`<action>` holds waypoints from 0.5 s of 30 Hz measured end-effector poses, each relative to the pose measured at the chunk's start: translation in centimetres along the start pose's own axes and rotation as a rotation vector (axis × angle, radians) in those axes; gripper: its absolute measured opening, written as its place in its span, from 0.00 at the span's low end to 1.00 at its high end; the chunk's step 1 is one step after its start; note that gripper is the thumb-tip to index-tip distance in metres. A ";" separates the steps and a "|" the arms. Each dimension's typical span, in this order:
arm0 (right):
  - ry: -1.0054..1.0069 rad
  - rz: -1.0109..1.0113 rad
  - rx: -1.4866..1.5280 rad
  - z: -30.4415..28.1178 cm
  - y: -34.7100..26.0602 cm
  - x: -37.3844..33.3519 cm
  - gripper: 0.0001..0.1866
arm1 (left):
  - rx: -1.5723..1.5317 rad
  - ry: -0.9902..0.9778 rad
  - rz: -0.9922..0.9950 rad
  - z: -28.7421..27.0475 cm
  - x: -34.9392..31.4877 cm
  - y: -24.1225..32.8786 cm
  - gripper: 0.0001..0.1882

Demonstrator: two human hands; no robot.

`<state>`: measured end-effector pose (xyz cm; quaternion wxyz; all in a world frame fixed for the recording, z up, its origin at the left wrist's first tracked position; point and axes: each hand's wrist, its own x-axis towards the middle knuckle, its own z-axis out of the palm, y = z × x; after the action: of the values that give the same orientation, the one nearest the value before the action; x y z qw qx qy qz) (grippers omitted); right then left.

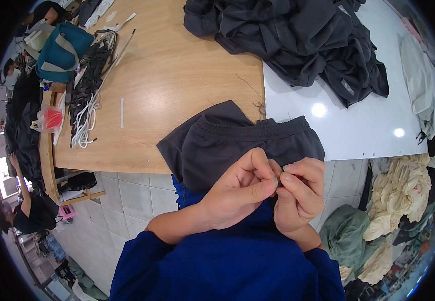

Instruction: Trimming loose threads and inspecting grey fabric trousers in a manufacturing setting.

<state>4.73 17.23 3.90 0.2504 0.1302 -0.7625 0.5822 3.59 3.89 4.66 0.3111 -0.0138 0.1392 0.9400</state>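
Observation:
My left hand (241, 188) and my right hand (300, 195) meet fingertip to fingertip in front of my body. Both are closed in a pinch, thumb against fingers. Whatever lies between the fingertips is too small to make out. Just beyond them, dark grey shorts (217, 155) with a gathered elastic waistband lie at the table's near edge, partly covered by my hands. The waistband runs across from left to right.
A heap of dark grey garments (297, 40) covers the far right of the wooden table (167, 75) and its white section (297, 110). White cord (84, 120) and a teal bag (64, 50) lie left. Cream cloth (398, 190) is piled right. A co-worker (29, 210) is at left.

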 end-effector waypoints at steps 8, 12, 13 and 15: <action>-0.007 -0.020 0.012 0.1 0.0 0.1 0.14 | 0.052 -0.007 0.017 -0.3 -0.2 0.1 0.05; 0.020 -0.001 0.155 0.0 0.0 0.3 0.11 | 0.241 -0.016 0.116 -0.2 -0.2 0.2 0.07; 0.038 0.133 0.240 0.1 -0.4 0.2 0.11 | 0.250 -0.014 0.118 -0.2 -0.1 0.3 0.07; 0.061 0.265 0.328 0.1 -0.7 0.1 0.13 | 0.444 0.055 0.252 -0.1 0.0 0.4 0.07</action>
<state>4.99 16.99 4.46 0.1700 0.0505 -0.6600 0.7300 3.41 3.55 4.61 0.1831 0.0466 0.3511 0.9171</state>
